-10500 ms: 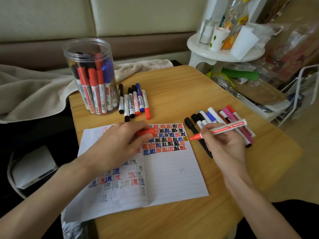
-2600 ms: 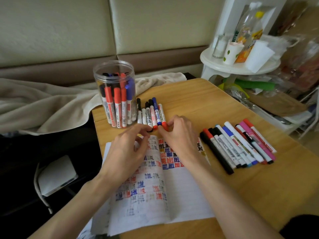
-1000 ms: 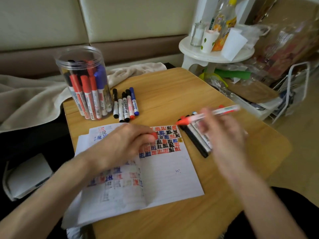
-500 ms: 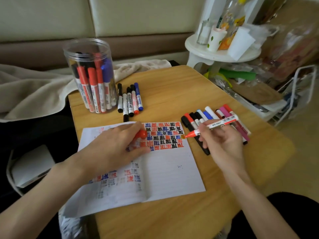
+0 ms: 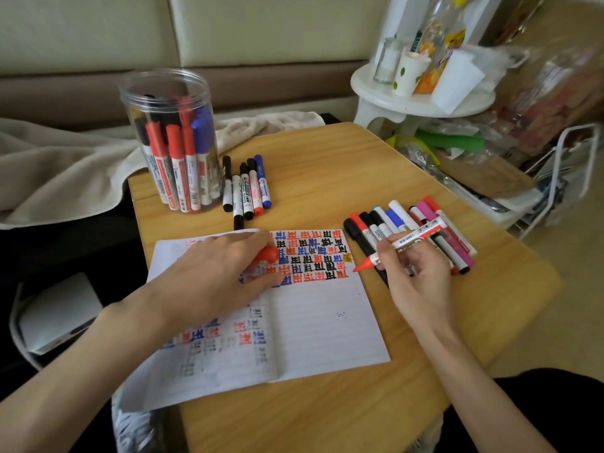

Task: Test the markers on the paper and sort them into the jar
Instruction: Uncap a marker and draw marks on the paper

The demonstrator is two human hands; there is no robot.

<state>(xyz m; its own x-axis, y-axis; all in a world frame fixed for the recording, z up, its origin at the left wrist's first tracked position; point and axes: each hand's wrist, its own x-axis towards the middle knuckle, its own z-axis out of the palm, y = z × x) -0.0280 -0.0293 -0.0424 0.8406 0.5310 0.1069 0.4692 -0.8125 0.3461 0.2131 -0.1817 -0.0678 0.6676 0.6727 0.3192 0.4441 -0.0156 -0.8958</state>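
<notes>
- The uncapped red marker [image 5: 412,239], right of centre, is pinched in the right hand [image 5: 416,276], its tip just beside the right edge of the paper [image 5: 323,325].
- The left hand [image 5: 215,276] rests on the paper and grips the red cap [image 5: 268,255].
- The jar [image 5: 170,138] stands at the upper left on the desk [image 5: 327,165], with loose markers [image 5: 246,188] beside it.
</notes>
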